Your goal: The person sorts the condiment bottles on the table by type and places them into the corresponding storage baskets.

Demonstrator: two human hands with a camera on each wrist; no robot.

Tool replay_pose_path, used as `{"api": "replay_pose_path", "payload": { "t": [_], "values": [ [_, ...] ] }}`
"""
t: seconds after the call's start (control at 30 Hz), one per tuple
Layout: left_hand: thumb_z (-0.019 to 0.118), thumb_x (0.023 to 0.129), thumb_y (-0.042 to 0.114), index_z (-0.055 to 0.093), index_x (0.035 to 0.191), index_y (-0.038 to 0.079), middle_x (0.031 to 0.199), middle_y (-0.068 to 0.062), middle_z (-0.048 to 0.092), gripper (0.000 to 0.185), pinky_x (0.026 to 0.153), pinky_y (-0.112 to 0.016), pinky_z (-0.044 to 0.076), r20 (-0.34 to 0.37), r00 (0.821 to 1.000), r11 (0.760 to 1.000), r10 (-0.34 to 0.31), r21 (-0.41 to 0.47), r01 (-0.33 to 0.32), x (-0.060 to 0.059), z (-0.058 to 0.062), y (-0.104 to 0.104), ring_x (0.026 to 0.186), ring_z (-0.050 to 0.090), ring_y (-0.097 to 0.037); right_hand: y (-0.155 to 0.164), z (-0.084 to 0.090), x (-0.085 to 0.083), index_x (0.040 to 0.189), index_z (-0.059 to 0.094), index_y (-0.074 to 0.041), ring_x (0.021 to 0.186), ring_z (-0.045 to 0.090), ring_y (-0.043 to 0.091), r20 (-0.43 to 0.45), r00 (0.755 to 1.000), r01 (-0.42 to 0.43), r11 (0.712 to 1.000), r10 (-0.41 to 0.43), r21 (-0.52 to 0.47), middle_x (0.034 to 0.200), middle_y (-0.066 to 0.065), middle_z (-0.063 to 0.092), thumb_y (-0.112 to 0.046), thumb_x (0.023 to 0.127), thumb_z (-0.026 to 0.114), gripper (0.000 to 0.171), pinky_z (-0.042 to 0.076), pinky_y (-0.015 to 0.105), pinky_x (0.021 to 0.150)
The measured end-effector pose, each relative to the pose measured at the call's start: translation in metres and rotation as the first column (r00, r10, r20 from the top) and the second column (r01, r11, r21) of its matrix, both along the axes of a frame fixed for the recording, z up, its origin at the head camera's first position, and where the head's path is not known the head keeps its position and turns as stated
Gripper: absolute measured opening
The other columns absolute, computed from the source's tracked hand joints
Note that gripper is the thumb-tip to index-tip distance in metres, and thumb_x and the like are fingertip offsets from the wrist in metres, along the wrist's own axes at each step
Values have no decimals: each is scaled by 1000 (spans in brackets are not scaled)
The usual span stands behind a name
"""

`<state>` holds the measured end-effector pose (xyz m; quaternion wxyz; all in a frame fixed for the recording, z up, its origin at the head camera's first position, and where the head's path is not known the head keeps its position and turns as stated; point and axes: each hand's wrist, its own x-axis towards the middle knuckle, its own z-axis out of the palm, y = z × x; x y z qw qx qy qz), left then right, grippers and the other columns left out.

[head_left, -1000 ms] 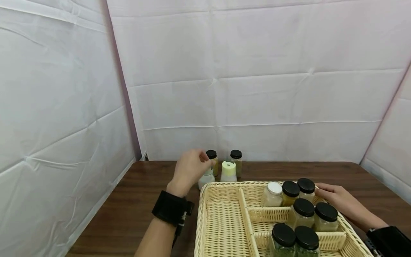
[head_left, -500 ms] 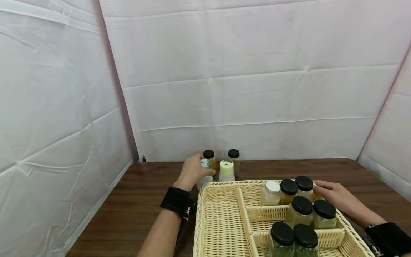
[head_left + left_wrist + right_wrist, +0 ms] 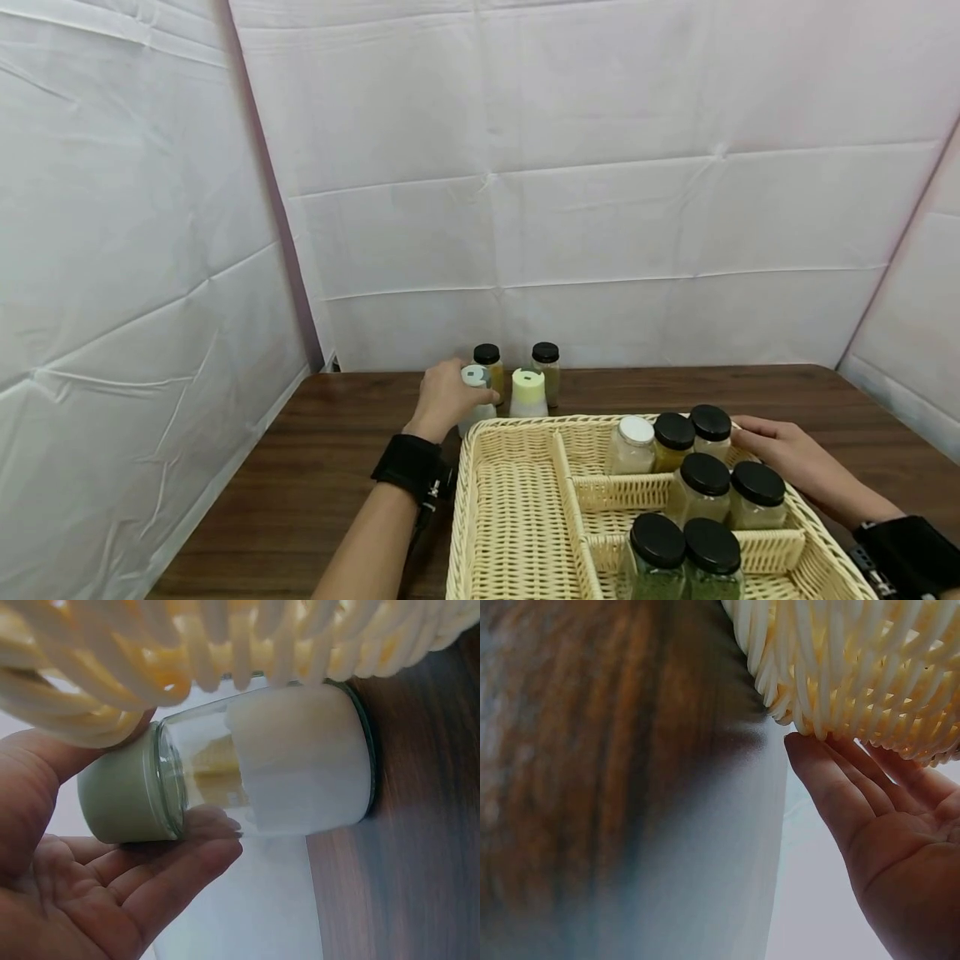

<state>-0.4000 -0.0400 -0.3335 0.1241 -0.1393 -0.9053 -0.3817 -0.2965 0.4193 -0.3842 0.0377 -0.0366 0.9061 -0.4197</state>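
Note:
My left hand (image 3: pixel 444 398) grips a small glass jar (image 3: pixel 477 393) with a pale lid and white contents. The jar stands upright on the brown table just behind the wicker basket's (image 3: pixel 459 500) far-left corner. The left wrist view shows that jar (image 3: pixel 292 772) close up, with the thumb on one side, the fingers (image 3: pixel 187 862) on the other, and the basket's rim (image 3: pixel 225 637) right beside it. My right hand (image 3: pixel 787 454) lies with straight fingers against the basket's far-right rim. In the right wrist view its fingertips (image 3: pixel 810 761) touch the weave (image 3: pixel 855 667).
A jar with a pale yellow lid (image 3: pixel 528 393) stands right of the held jar, with two black-lidded jars (image 3: pixel 488 360) (image 3: pixel 546 358) behind. The basket's right compartments hold a white-lidded jar (image 3: pixel 633 442) and several black-lidded jars (image 3: pixel 705 483). Its left compartment (image 3: pixel 517 517) holds nothing. White sheets wall the table.
My left hand came down from the jar's lid and now wraps round its side. The right hand has stayed on the basket rim.

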Motion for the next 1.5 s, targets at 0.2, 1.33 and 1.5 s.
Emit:
{"api": "replay_pose_path", "payload": {
  "t": [0.2, 1.33, 1.5],
  "values": [
    [94, 80, 22, 74, 113, -4, 97, -12, 72, 46, 69, -35, 55, -7, 1000, 1000, -3, -10, 2, 0, 2, -2, 83, 67, -24, -1, 2, -1, 161, 30, 12, 140, 38, 62, 16, 1000, 16, 1000, -16, 25, 158, 43, 33, -50, 115, 40, 77, 45, 65, 104],
    [92, 82, 24, 74, 107, -1, 100, -14, 74, 40, 72, -42, 61, -161, 987, 994, -19, 107, 37, 37, 60, -16, 88, 72, -29, -1, 2, 0, 163, 22, 12, 144, 28, 65, 32, 999, 21, 1000, -21, 1, 160, 44, 26, -52, 115, 38, 81, 42, 68, 107],
    [92, 83, 25, 74, 108, 0, 100, -13, 73, 40, 71, -42, 60, -169, 985, 992, -31, 113, 51, 42, 64, -15, 87, 71, -28, -1, 2, 1, 162, 23, 12, 143, 30, 64, 28, 999, 19, 1000, -19, 4, 160, 43, 28, -52, 115, 39, 82, 43, 67, 106]
  ]
}}
